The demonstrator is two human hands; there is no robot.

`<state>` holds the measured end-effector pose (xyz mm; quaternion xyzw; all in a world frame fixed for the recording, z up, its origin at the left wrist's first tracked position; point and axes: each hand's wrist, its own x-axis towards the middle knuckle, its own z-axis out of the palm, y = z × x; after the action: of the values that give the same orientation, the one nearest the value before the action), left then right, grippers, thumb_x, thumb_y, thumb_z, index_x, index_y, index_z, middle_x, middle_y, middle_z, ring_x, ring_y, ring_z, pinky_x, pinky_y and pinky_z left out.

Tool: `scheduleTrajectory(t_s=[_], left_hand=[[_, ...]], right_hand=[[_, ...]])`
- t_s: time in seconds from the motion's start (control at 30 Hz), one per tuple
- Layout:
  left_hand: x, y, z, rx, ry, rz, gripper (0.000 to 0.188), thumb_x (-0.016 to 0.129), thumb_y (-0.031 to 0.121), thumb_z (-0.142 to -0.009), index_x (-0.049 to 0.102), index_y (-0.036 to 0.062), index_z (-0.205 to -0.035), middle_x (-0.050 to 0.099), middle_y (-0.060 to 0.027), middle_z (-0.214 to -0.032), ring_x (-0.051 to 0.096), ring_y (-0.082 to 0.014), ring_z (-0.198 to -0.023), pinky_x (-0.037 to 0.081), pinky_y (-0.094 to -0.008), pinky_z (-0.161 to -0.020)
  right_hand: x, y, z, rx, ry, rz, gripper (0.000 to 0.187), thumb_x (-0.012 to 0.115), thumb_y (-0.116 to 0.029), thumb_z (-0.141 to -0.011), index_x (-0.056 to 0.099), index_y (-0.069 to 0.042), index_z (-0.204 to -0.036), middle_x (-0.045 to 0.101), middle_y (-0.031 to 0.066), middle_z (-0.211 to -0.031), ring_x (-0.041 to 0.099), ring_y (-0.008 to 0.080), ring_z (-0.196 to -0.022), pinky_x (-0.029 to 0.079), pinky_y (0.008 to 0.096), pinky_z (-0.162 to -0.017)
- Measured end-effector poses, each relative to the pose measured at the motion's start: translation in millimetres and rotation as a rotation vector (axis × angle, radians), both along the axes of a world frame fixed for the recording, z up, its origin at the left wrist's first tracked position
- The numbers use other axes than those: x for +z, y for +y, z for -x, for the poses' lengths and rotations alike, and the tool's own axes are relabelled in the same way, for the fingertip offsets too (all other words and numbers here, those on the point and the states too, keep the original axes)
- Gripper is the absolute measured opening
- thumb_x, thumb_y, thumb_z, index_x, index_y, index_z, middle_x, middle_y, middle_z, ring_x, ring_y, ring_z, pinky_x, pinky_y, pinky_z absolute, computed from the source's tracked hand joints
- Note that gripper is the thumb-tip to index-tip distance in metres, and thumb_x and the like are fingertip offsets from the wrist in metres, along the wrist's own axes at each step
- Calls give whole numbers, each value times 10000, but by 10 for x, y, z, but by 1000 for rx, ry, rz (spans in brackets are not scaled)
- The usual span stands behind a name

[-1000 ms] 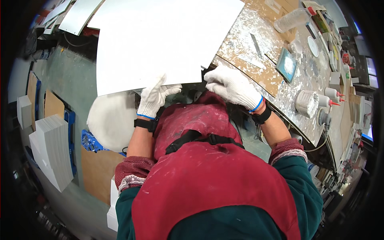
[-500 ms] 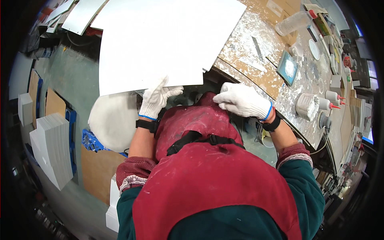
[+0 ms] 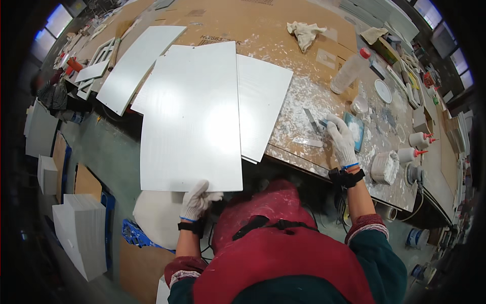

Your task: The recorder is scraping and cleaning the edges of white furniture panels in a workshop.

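the left hand [image 3: 196,200] is pinching the white board [image 3: 192,119], which is stretching ahead of it; the right hand [image 3: 341,136] is lying just beside a scraper [image 3: 311,120], whether gripping i cannot tell.

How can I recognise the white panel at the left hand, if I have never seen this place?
Start at the cardboard-covered worktable and look at its left part. The wanted panel overlaps another white panel on its right and reaches past the table's near edge. Unlike its neighbours, it is held at its near edge by the gloved left hand.
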<state>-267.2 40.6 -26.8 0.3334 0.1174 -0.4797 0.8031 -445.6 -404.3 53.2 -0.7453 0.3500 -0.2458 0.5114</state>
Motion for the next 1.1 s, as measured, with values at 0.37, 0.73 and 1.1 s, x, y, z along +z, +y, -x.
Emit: scheduleTrajectory(t_s=[0.37,0.73,1.1], left_hand=[[25,725,192,510,-123,-561,440,606,325,-1004,553,-9,-1286,695,-187,-1099,742,-299,-874,594,-272,-479],[615,388,233,419,-375,-631,445,665,251,-962,561,-65,-1258,675,-123,-1111,687,-174,-919,604,-299,-756],[633,678,-202,343,-458,-523,563,701,405,-937,599,-58,-1241,683,-72,-1086,643,-101,-924,519,-216,-752]], right_hand=[[15,-167,-94,115,528,778,552,697,-138,-819,537,-132,-1348,540,160,-1339,506,360,-1235,443,428,-1011],[263,298,-868,572,175,702,191,687,-71,-859,704,-60,-1049,685,125,-1002,646,294,-949,501,382,-862],[307,744,-1347,646,289,260,191,595,-61,-969,663,6,-1135,681,56,-982,608,112,-893,499,259,-808]])
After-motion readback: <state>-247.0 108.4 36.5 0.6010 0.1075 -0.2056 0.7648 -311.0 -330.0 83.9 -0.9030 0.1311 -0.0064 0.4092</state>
